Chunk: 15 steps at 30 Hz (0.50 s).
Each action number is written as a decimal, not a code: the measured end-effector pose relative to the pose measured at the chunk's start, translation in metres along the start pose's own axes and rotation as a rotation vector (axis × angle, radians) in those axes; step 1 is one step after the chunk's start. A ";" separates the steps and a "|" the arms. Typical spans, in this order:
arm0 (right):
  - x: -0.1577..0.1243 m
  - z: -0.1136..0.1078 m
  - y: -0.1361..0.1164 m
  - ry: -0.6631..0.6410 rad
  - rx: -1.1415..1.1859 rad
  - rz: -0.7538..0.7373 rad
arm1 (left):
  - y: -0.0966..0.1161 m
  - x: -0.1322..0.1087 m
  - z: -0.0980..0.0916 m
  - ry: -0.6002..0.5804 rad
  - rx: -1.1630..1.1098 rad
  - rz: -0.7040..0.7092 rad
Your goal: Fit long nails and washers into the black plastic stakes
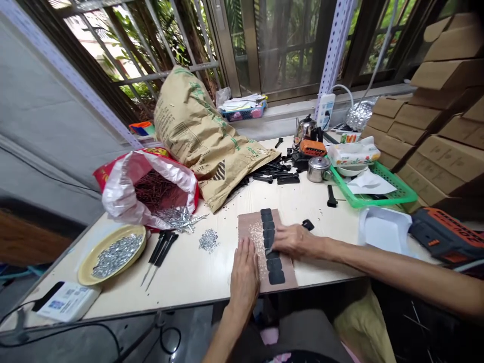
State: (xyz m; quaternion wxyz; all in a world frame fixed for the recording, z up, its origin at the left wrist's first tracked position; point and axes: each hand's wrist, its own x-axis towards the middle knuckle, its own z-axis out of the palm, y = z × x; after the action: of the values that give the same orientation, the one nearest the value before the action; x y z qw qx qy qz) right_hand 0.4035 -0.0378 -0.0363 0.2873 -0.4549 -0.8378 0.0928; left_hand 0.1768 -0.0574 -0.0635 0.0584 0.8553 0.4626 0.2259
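A brown board [287, 275] lies at the table's front edge with a column of several black plastic pieces [271, 245] down its middle. My left hand [244, 275] lies flat and open on the board's left side. Coming from the right, my right hand [293, 241] rests on the board with its fingertips pressed on one black piece in the column. Another black piece [308, 225] lies just beyond that hand.
A yellow plate of small metal parts [115, 254], a loose heap of them [208, 240], black tools [162, 252], a bag of nails [151, 190], a brown paper sack [204, 133], a green basket [401, 194], a white tray [385, 231], a power tool [446, 237] and stacked cartons [442, 101].
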 end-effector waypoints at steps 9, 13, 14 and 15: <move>-0.012 -0.013 -0.038 -0.049 -0.117 -0.040 | -0.002 -0.002 0.000 -0.004 0.035 0.012; -0.009 -0.010 -0.050 0.030 -0.122 0.019 | -0.003 -0.001 0.001 -0.016 0.051 0.020; -0.008 -0.014 -0.053 0.064 -0.115 0.036 | -0.003 -0.001 0.000 -0.020 0.055 0.015; -0.009 -0.019 -0.058 0.101 -0.100 0.052 | -0.002 -0.001 -0.001 -0.024 0.056 0.008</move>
State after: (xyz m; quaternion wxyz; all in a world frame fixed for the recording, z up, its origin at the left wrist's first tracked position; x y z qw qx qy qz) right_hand 0.3776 -0.0803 -0.0001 0.3037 -0.4945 -0.8136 0.0354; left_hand 0.1745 -0.0575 -0.0638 0.0387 0.8611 0.4646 0.2029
